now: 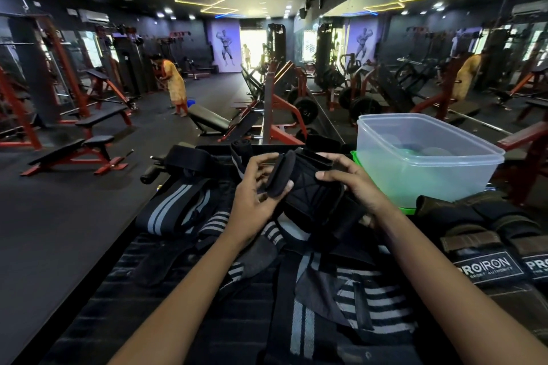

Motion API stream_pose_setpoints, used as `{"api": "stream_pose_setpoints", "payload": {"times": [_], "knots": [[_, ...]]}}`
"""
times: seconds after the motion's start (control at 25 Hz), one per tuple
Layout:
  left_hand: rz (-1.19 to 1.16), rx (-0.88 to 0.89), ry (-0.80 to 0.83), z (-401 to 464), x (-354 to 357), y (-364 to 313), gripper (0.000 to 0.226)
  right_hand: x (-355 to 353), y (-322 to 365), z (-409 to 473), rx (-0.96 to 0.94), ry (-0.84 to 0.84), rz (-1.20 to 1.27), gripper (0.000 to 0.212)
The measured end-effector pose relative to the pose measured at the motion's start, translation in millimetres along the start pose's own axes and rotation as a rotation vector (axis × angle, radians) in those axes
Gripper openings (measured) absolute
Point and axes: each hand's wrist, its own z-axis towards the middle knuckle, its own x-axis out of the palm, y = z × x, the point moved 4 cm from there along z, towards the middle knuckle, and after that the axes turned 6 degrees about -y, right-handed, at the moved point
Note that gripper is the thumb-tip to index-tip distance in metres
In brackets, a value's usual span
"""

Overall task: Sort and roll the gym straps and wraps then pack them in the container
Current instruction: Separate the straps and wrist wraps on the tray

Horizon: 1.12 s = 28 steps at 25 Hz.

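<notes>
Both hands hold one black padded strap (311, 190) above the pile. My left hand (258, 190) grips its padded end flap, fingers curled round it. My right hand (353, 184) grips the strap's right side, thumb on top. Below lie several black wraps with grey stripes (178, 207), spread loose on a black padded surface (98, 314). A rolled black wrap (241, 148) stands behind the hands. The clear plastic container (486, 157) sits to the right on a green lid (406, 210).
Brown and black PROIRON straps (486, 258) lie at the right, below the container. A mirror wall runs behind the container. Gym benches (77, 154) and machines fill the floor to the left. A person in yellow (176, 86) stands far back.
</notes>
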Motion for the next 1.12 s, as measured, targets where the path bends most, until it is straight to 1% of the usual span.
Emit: {"api": "stream_pose_setpoints", "payload": {"times": [0.08, 0.12, 0.24, 0.32, 0.4, 0.48, 0.56, 0.68, 0.88, 1.0, 1.12], "knots": [[0.091, 0.007, -0.111, -1, 4, 1, 0.019, 4, -2, -3, 0.001, 0.021, -0.025, 0.04], [0.126, 0.016, -0.155, -2, 5, 3, 0.012, 5, -3, -4, 0.005, 0.03, -0.032, 0.041], [0.113, -0.028, -0.215, 0, 1, 11, 0.017, 8, -10, -4, 0.032, 0.019, -0.008, 0.044], [0.064, -0.094, -0.225, 0, 0, 16, 0.012, 9, -15, -3, 0.063, -0.007, 0.026, 0.046], [0.004, -0.171, -0.22, -1, 3, 21, 0.006, 8, -20, -2, 0.104, -0.027, 0.064, 0.049], [-0.083, -0.244, -0.202, -1, 6, 22, 0.009, 6, -23, 0, 0.127, -0.039, 0.097, 0.051], [-0.159, -0.286, -0.136, 3, 7, 21, 0.018, 6, -23, -1, 0.138, -0.026, 0.105, 0.053], [-0.206, -0.327, -0.029, 4, 7, 16, 0.02, 8, -22, -4, 0.15, 0.026, 0.09, 0.053], [-0.301, -0.497, -0.04, 2, 5, 24, 0.016, 15, -27, -4, 0.182, 0.041, 0.125, 0.048], [-0.343, -0.548, 0.006, -1, 9, 26, 0.015, 15, -27, -5, 0.265, 0.037, 0.164, 0.026], [-0.295, -0.522, 0.012, -5, 16, 27, 0.013, 9, -26, -7, 0.334, 0.041, 0.177, 0.033]]}}
